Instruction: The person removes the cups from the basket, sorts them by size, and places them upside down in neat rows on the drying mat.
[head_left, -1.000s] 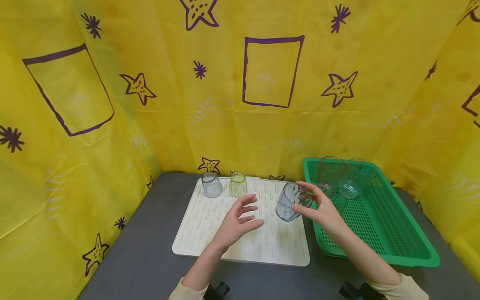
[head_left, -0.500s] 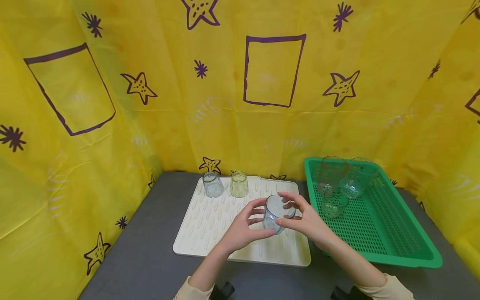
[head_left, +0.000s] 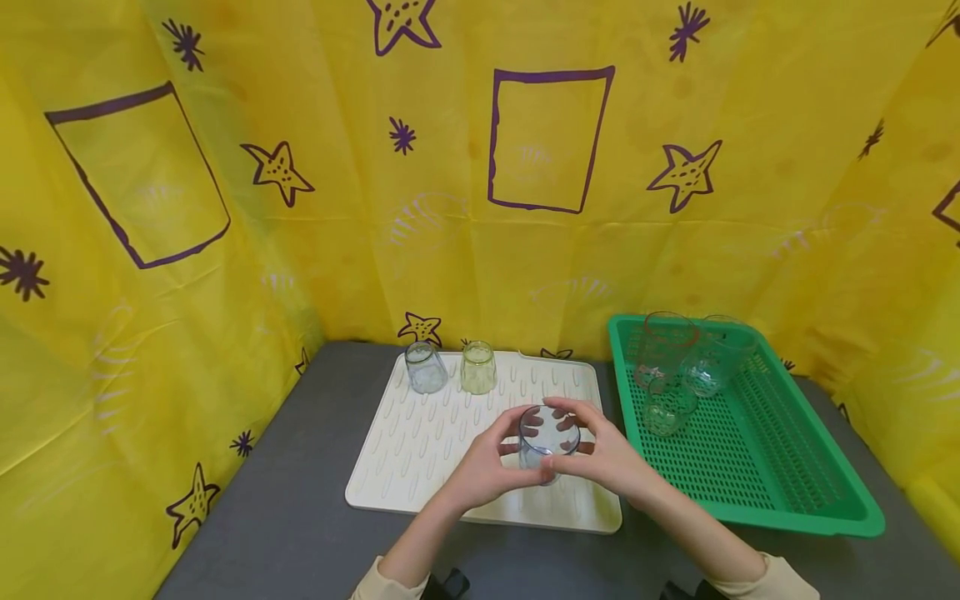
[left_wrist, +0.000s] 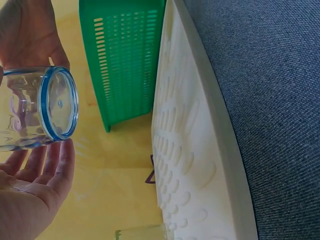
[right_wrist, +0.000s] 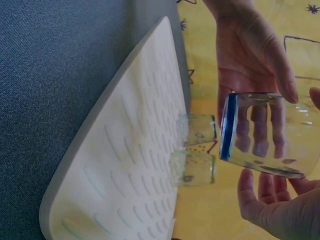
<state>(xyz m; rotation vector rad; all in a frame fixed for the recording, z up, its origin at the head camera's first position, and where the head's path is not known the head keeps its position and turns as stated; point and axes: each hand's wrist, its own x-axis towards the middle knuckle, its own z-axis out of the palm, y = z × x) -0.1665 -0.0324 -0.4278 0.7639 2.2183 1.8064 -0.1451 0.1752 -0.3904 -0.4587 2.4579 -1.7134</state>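
A clear, faintly blue-tinted glass tumbler (head_left: 549,435) with a blue-ringed lower end stands roughly vertical in the air, held between the left hand (head_left: 489,460) and the right hand (head_left: 606,454), the fingers and thumbs touching its sides.

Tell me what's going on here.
A person holds a blue-edged glass between their left hand and right hand, up off the white mat. A bluish glass and a yellowish glass stand side by side near the mat's far edge. More glasses sit in the green basket to the right.
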